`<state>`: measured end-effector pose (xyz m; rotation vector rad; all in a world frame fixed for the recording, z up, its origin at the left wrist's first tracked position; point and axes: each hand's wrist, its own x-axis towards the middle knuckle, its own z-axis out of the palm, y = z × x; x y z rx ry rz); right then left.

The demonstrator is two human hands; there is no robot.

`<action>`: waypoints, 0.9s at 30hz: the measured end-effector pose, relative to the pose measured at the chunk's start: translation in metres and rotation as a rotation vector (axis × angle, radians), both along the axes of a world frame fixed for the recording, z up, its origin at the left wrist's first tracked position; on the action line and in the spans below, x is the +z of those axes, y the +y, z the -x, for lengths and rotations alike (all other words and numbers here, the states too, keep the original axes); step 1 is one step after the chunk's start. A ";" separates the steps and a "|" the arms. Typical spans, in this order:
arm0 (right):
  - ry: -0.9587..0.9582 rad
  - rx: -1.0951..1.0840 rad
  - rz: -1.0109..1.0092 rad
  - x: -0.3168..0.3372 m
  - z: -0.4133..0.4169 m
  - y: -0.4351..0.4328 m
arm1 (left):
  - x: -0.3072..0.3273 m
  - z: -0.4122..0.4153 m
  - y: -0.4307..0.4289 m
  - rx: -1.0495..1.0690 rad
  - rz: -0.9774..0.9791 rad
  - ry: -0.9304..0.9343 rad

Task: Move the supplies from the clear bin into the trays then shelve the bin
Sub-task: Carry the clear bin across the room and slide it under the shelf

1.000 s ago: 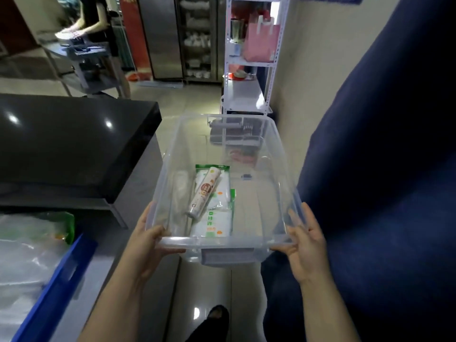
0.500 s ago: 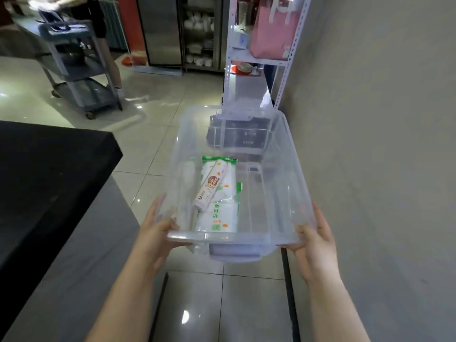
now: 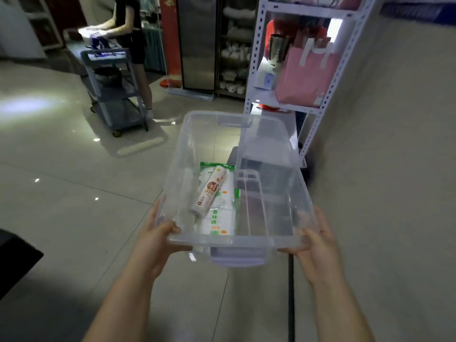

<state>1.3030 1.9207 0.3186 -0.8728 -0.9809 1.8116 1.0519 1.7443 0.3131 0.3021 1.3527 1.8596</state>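
I carry the clear bin (image 3: 278, 134) in the air over the tiled floor, held at its near rim. My left hand (image 3: 158, 240) grips the near left corner, thumb over the rim and fingers along the outside wall. My right hand (image 3: 314, 245) grips the near right corner the same way. Inside on the bin's floor lies a green-and-white flat packet (image 3: 220, 222), and a white-and-orange roll (image 3: 209, 192) rests slanted on top of it. A clear roll (image 3: 183, 193) lies along the left wall.
A white metal shelf rack (image 3: 254, 70) stands ahead at the wall, with a pink bag (image 3: 303, 77) on one shelf. A person stands at a grey cart (image 3: 113, 95) at the back left. A dark table corner (image 3: 14, 262) sits at the left edge. A beige wall (image 3: 394, 169) is on the right.
The view has swung away from the black table and blue tray toward the open floor and the shelf rack. Both hands keep the same hold on the bin.
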 end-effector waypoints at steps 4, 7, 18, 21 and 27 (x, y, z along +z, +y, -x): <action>0.040 0.103 0.052 0.000 0.070 0.067 | 0.008 0.045 0.041 0.148 0.042 0.016; -0.019 0.174 0.075 -0.011 0.133 0.108 | 0.003 0.093 0.062 0.228 0.066 0.007; -0.081 0.297 0.002 -0.025 0.413 0.253 | -0.017 0.367 0.188 0.275 0.090 -0.051; -0.155 0.337 -0.157 -0.013 0.475 0.291 | -0.001 0.438 0.227 0.251 0.080 -0.056; -0.132 0.232 -0.011 -0.006 0.594 0.379 | 0.013 0.563 0.322 0.207 0.093 -0.044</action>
